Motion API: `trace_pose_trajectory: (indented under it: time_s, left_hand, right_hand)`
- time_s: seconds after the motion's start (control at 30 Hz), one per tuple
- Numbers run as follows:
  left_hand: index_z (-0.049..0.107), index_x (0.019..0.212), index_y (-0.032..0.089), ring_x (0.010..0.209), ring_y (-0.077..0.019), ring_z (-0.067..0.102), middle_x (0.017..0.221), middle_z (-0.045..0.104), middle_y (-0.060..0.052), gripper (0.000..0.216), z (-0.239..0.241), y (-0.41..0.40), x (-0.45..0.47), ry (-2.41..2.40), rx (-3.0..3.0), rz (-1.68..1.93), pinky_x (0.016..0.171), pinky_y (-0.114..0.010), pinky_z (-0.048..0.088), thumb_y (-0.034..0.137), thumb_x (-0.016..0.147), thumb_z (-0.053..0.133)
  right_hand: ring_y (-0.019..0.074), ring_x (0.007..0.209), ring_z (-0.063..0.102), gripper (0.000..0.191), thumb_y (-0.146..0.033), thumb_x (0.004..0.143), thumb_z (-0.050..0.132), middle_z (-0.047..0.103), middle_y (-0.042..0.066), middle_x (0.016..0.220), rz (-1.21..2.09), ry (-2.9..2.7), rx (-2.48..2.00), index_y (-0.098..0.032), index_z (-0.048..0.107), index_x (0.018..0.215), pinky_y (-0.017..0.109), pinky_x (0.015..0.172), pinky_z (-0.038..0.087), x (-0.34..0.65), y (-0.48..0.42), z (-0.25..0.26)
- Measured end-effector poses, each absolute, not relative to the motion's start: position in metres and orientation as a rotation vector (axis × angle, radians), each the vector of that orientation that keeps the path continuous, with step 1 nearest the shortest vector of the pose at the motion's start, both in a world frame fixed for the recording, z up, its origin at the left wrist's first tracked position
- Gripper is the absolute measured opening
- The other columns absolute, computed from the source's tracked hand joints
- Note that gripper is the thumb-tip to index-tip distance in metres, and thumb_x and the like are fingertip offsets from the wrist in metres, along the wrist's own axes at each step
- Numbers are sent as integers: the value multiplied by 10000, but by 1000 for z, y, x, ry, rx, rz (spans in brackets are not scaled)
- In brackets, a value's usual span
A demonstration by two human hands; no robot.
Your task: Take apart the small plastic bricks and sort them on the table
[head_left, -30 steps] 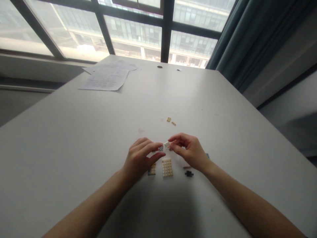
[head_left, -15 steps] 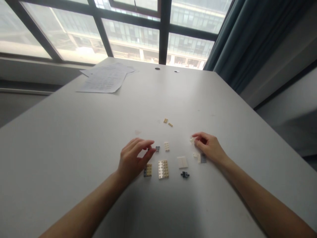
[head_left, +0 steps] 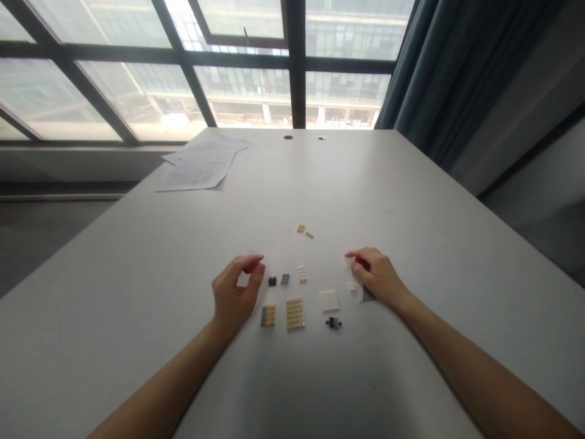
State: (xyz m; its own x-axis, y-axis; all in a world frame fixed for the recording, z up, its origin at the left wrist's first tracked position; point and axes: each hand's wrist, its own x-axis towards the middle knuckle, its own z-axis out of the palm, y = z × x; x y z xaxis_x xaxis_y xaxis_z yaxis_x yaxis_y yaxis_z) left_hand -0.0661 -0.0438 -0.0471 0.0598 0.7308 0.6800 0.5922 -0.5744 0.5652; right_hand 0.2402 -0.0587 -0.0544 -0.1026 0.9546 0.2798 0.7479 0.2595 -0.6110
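Note:
My left hand (head_left: 235,289) hovers left of the bricks, thumb and fingers curved with a small gap and nothing visible between them. Just right of its thumb sits a small black brick (head_left: 272,281), then a grey plate (head_left: 285,279) and a white studded plate (head_left: 301,274). My right hand (head_left: 372,274) rests on the table, its fingertips closed on a small white brick (head_left: 348,261), partly hidden. Under that wrist lie a white piece (head_left: 352,286) and a grey piece (head_left: 367,294). Nearer me are a tan-and-grey plate (head_left: 268,316) and a larger tan plate (head_left: 295,314).
A flat white tile piece (head_left: 329,300) and a dark jointed piece (head_left: 333,323) lie between the hands. Farther off are a small tan plate (head_left: 300,228) and a tan strip (head_left: 309,235). Paper sheets (head_left: 201,164) lie at the back left, by the window.
My left hand has drawn back to the left, leaving the black brick exposed beside the grey plate. My right hand keeps to the white brick. The head view has tilted up slightly.

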Motion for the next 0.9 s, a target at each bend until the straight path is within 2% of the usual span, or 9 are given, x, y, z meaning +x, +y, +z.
trace_pose_trajectory:
  time_s: [0.1,0.23,0.33,0.43,0.5,0.67,0.77,0.9]
  left_hand:
    - [631,982,183,668,-110,582,772,632,11,155,-41,-35,-64,1388,2187,1520,680,-246,491,237,838,605]
    - [620,1074,201,757,-141,591,905,633,-22,260,-27,3,-52,1355,2299,1152,696,-269,503,290,831,595]
    - [570,1224,209,895,-186,595,1097,593,-69,430,-25,44,-39,1338,2364,746,801,-332,506,337,815,594]
    - [600,1228,214,942,-227,586,1086,594,-80,504,-33,80,-26,1299,2408,585,910,-399,463,333,743,665]
    - [655,1157,230,938,-241,583,1049,603,-75,458,-39,94,-19,1289,2422,543,926,-418,449,333,712,690]
    - [727,934,240,909,-220,584,1005,607,-56,215,-49,103,-11,1296,2417,556,915,-390,446,328,768,623]
    - [708,924,223,878,-193,590,990,615,-45,206,-49,94,-17,1306,2381,631,873,-347,469,333,786,603]
    - [660,991,189,805,-164,596,1004,622,-57,273,-45,64,-47,1362,2293,779,727,-296,505,382,841,538]
  right_hand:
    - [201,813,552,208,-129,799,523,640,47,791,423,-1931,-1549,-170,697,905,319,788,423,239,-58,-54]
    - [197,801,550,174,-142,811,544,631,39,779,453,-1917,-1540,-173,690,900,316,775,420,239,-58,-53]
    - [194,799,554,154,-157,817,559,628,35,770,497,-1885,-1527,-175,686,903,308,762,421,239,-58,-52]
    - [193,806,557,145,-163,822,562,628,34,771,509,-1869,-1516,-178,684,898,305,759,421,239,-59,-52]
    - [192,809,558,141,-167,825,562,631,34,778,511,-1863,-1512,-178,684,893,306,761,422,238,-58,-52]
    - [191,813,560,132,-184,831,562,634,32,789,524,-1851,-1509,-185,681,889,311,770,424,239,-57,-54]
    - [190,809,564,133,-203,838,558,633,30,787,532,-1851,-1510,-188,680,889,316,775,423,239,-58,-54]
    - [187,792,575,145,-236,839,554,640,32,796,579,-1816,-1515,-191,683,890,315,758,436,240,-61,-54]
